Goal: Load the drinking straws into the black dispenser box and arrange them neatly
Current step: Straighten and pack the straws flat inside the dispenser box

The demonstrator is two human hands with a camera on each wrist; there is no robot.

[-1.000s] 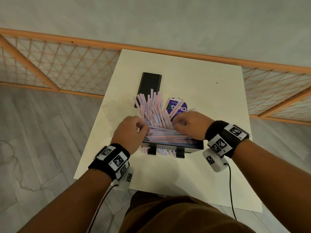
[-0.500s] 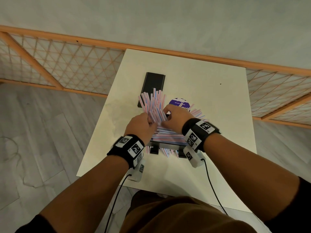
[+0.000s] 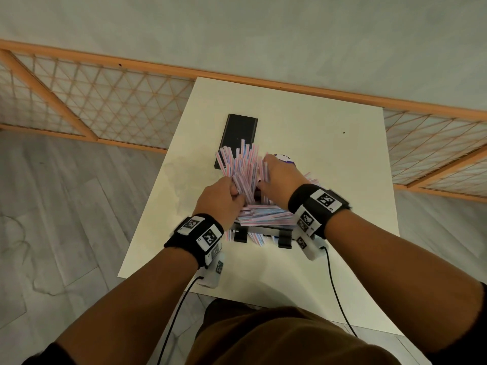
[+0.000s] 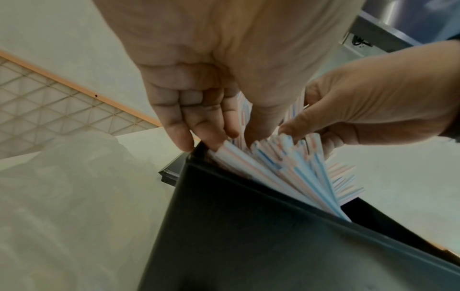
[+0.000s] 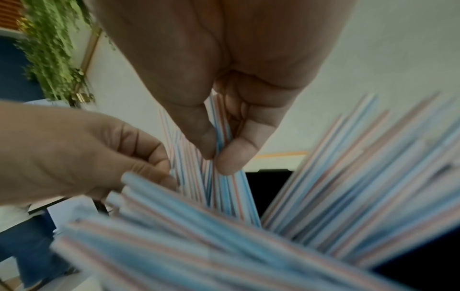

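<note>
The black dispenser box [image 3: 263,229] stands near the table's front, with pink and blue striped straws [image 3: 266,216] lying across it. A second bunch of straws [image 3: 243,167] leans upright out of its far side. My left hand [image 3: 234,192] grips this bunch low on its left, fingers curled at the box corner [image 4: 194,155]. My right hand [image 3: 263,177] holds the bunch from the right, and its thumb and fingers [image 5: 231,157] pinch a few straws [image 5: 221,177]. A few straws poke out under the box front [image 3: 257,238].
A flat black lid [image 3: 238,133] lies on the white table [image 3: 329,154] behind the straws. A round purple label [image 3: 287,158] shows just beyond my right hand. An orange lattice rail [image 3: 105,101] runs behind the table. Cables hang from both wrist cameras.
Both hands left the ends of the box and came together at the leaning bunch. The right hand moved left and away from me and now pinches straws there.
</note>
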